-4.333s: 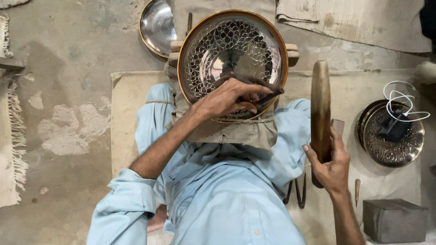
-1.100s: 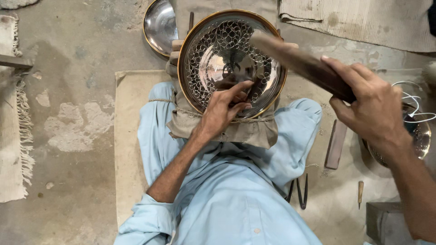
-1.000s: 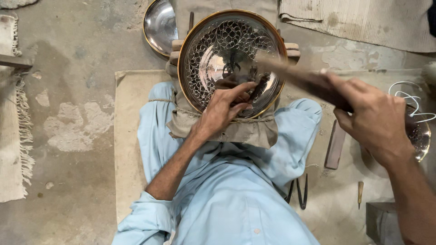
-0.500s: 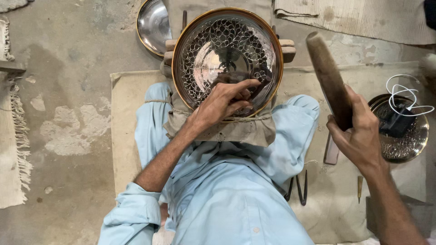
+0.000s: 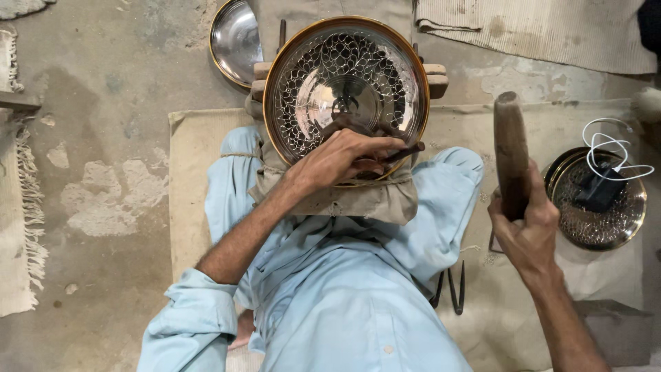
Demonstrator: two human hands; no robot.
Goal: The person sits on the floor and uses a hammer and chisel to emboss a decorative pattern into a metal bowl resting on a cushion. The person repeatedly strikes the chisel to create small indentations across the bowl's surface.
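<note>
Chisel (image 5: 403, 153) between left fingers (image 5: 375, 148)

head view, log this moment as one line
left hand: holds chisel on engraved plate | right hand: wooden mallet raised, clear of plate

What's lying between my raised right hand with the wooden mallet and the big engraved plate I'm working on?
In the head view, only the light-blue trouser knee and a strip of tan mat lie between the right hand and the engraved plate.
</note>
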